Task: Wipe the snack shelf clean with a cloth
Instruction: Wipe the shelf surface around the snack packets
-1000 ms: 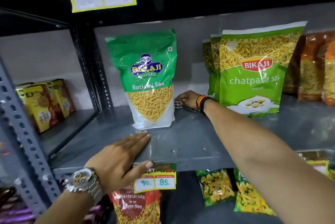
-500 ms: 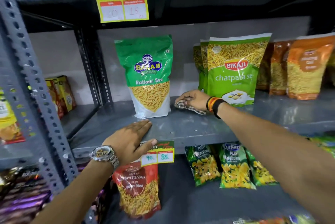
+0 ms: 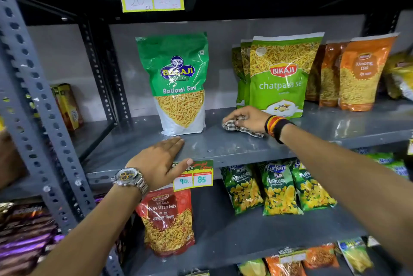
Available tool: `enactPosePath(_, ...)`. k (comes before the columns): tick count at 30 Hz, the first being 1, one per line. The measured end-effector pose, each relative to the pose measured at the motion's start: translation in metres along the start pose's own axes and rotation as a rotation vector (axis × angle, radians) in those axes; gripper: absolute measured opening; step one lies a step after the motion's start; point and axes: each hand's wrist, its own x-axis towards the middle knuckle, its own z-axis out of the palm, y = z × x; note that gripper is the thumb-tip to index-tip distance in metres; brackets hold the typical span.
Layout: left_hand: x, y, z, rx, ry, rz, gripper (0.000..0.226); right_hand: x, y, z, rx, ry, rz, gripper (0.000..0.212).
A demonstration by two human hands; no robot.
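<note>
1. the shelf [image 3: 223,143] is a flat sheet of grey painted metal, scuffed and faintly glossy, carried on perforated angle-iron posts [image 3: 33,96].
2. the right hand [image 3: 248,118] presses a crumpled checked cloth [image 3: 242,129] onto the shelf, its grip closed over the bunched fabric; a loose tail of cloth trails toward the wrist.
3. the cloth sits between the two front packets, just in front of the light-green chatpata sev pouch [image 3: 281,78].
4. the left hand [image 3: 161,161] lies flat and open on the shelf's front edge, holding nothing, thumb over the paper price tag [image 3: 196,178].
5. the shiny, crinkled ratlami sev pouch [image 3: 176,83] stands upright just beyond those fingertips.
6. a steel link watch [image 3: 129,178] is on the left wrist; striped bands [image 3: 276,125] on the right.
</note>
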Motion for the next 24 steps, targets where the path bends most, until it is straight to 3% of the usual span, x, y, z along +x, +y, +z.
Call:
enactPosePath(3,-0.001,-0.001,0.001,-0.007,-0.007,-0.003,0.104,0.0,0.0,0.011,-0.046,0.039,0.075,0.035)
enactPosePath(9,-0.003,-0.001,0.001,-0.019,-0.003,-0.002,0.099,-0.061,-0.046,0.018,0.017,-0.237,-0.076,0.032)
enactPosePath(14,-0.002,-0.001,0.0,-0.02,-0.003,0.007,0.098,-0.041,-0.026,0.007,-0.028,0.08,0.072,0.032)
enactPosePath(17,-0.004,0.0,-0.001,-0.027,-0.002,0.011,0.092,-0.053,-0.048,0.032,-0.056,0.004,0.044,0.033)
enactPosePath(21,-0.007,0.001,-0.006,-0.027,-0.025,0.009,0.099,-0.088,-0.086,0.022,-0.031,-0.252,-0.074,0.031)
enactPosePath(22,-0.007,0.001,-0.007,-0.031,-0.037,0.005,0.101,-0.089,-0.085,0.008,-0.032,-0.238,-0.077,0.031)
enactPosePath(24,-0.007,0.003,-0.009,-0.031,-0.041,-0.011,0.104,-0.083,-0.07,-0.028,-0.032,-0.058,-0.057,0.032)
